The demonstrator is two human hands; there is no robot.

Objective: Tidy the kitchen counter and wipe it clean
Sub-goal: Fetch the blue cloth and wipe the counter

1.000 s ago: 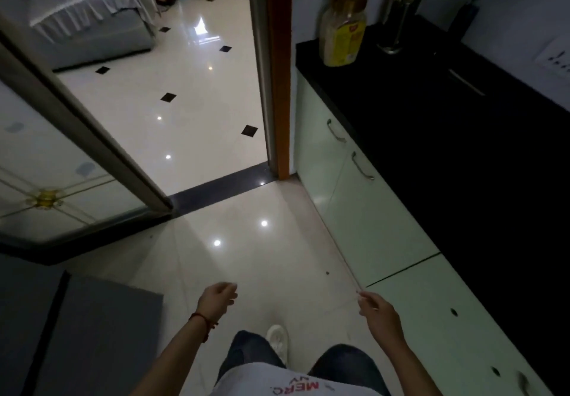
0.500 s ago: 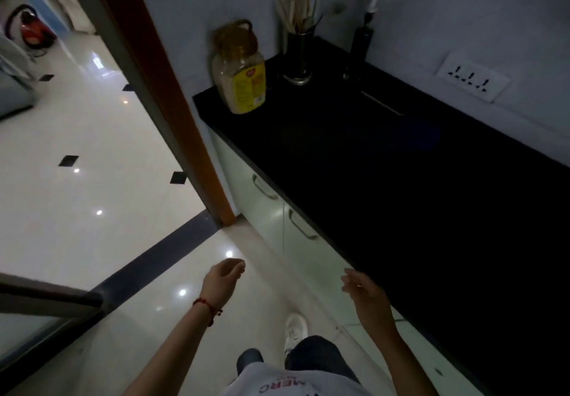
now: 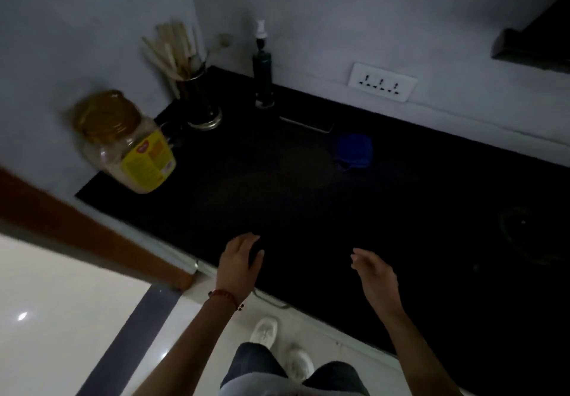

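Near the front edge of the black counter [image 3: 308, 210], the left hand [image 3: 239, 264] and the right hand [image 3: 374, 277] are hovering with fingers loosely spread, holding nothing. Farther back, a blue cloth [image 3: 354, 150] is lying flat on the counter; its long axis cannot be told. At the far left, a yellow-labelled jar [image 3: 129, 145], a utensil holder [image 3: 197, 99] and a dark bottle [image 3: 262, 71] are standing upright.
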